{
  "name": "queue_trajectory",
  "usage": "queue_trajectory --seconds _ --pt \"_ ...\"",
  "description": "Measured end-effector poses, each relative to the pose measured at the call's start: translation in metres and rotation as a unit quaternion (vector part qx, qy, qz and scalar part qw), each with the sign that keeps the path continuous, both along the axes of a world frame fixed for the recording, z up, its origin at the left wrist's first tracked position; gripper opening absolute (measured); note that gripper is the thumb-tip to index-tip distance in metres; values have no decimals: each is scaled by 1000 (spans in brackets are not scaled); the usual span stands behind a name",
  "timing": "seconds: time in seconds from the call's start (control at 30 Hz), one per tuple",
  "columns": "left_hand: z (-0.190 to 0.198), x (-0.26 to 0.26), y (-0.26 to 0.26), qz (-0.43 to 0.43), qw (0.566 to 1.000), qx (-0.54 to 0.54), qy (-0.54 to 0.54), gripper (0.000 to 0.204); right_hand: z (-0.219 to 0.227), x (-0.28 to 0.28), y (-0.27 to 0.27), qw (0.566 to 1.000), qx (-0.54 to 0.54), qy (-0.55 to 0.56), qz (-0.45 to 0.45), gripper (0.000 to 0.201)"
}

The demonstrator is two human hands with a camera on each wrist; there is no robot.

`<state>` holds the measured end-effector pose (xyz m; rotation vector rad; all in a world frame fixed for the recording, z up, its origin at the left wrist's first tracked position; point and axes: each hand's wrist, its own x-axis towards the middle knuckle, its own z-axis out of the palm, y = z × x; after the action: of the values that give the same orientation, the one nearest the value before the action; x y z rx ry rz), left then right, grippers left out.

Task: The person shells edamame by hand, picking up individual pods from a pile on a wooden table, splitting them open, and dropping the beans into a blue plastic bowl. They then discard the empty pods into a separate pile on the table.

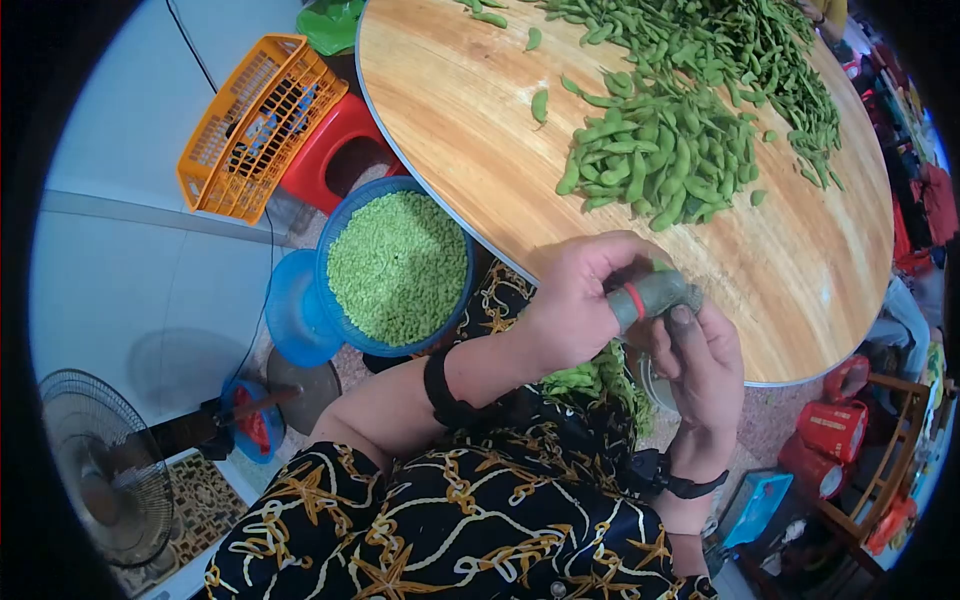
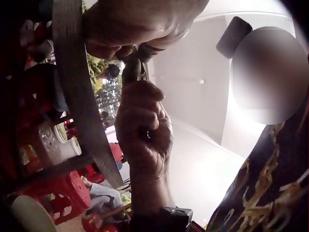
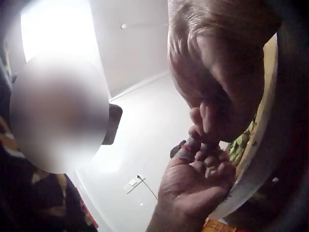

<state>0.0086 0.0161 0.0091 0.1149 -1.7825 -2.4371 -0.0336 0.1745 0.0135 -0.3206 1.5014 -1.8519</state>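
My left hand point(image 1: 580, 305) and right hand point(image 1: 705, 370) meet over the near edge of the round wooden table point(image 1: 480, 150). A grey-green covering point(image 1: 655, 298) with a red band is on a digit of the left hand. Between the curled fingers of both hands a small bit of green pod point(image 1: 661, 265) shows; most of it is hidden. In the left wrist view, the left hand point(image 2: 140, 24) is above the right hand point(image 2: 145, 128), fingertips together. The right wrist view has the right hand point(image 3: 217, 63) above the left point(image 3: 195, 186). A heap of green pods point(image 1: 665, 160) lies beyond them.
Left of the table, a blue basin point(image 1: 324, 270) holds shelled green beans point(image 1: 395, 265). Near it are a red stool point(image 1: 310, 180), an orange basket point(image 1: 215, 150) and a fan point(image 1: 105, 470). Leafy green matter point(image 1: 590, 380) lies below the hands. More pods point(image 1: 700, 45) cover the table's far side.
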Motion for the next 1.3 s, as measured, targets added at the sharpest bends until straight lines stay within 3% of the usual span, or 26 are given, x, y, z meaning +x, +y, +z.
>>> queue_trajectory --seconds 0.03,0.13,0.23,0.27,0.3,0.37,0.43,0.57,0.63,0.7,0.73,0.77,0.8,0.9,0.97,1.03,1.07,1.1,1.17,1.23,1.3 --pt "4 -1 2 -25 994 109 14 12 1 2 -1 1000 2 8 -13 19" --pt "4 -1 -4 -113 982 147 -44 14 4 4 -3 999 -32 -19 -22 17" --pt "6 -4 -4 -132 976 156 -74 17 4 2 -1 996 -59 -71 -17 15" --pt "2 -5 1 -96 990 89 -55 14 3 1 0 999 -7 -9 -30 14" --pt "0 -5 4 -93 990 90 -58 14 3 2 -1 997 45 52 -39 12" --pt "-2 -5 7 9 991 -136 9 18 3 4 -6 989 87 109 -54 11" --pt "0 -5 5 17 994 -105 -34 20 3 6 -14 971 107 166 -137 12" --pt "-13 -4 -2 -7 998 -56 -18 22 -8 -6 1 991 67 32 -112 16" --pt "1 -5 -9 -90 988 99 -72 19 -9 -8 2 992 68 52 -97 18" --pt "-12 -9 -11 -109 986 112 -60 21 -3 -10 2 936 208 268 -93 17" --pt "-14 -10 -10 -56 993 -98 25 24 2 -10 1 936 209 268 -92 17" --pt "-15 -10 -11 0 947 -303 107 27 8 -10 -1 935 188 268 -137 17" --pt "-5 -7 -11 -5 932 -348 104 31 12 -10 -3 932 167 267 -181 17" --pt "-3 -4 -2 43 933 -320 157 30 15 -7 -7 941 163 277 -106 14" --pt "-7 -5 -9 37 933 -310 181 33 9 -7 -6 927 177 306 -123 13" --pt "-7 -6 -21 -39 861 -419 286 36 9 -10 -4 983 43 144 -108 12" --pt "-11 -9 -23 -33 874 -354 331 35 11 -5 -5 990 11 13 -137 11" --pt "-12 -10 -22 -37 873 -350 337 35 9 -3 -7 989 13 18 -145 11" --pt "-11 -10 -23 -60 917 -258 298 25 0 -2 -9 958 -164 -195 -129 9" --pt "-12 -12 -23 -58 918 -231 318 22 -3 -4 -13 956 -183 -188 -134 7" --pt "-8 -8 -23 -109 966 -159 172 23 -4 -6 -13 966 -171 -150 -126 6"
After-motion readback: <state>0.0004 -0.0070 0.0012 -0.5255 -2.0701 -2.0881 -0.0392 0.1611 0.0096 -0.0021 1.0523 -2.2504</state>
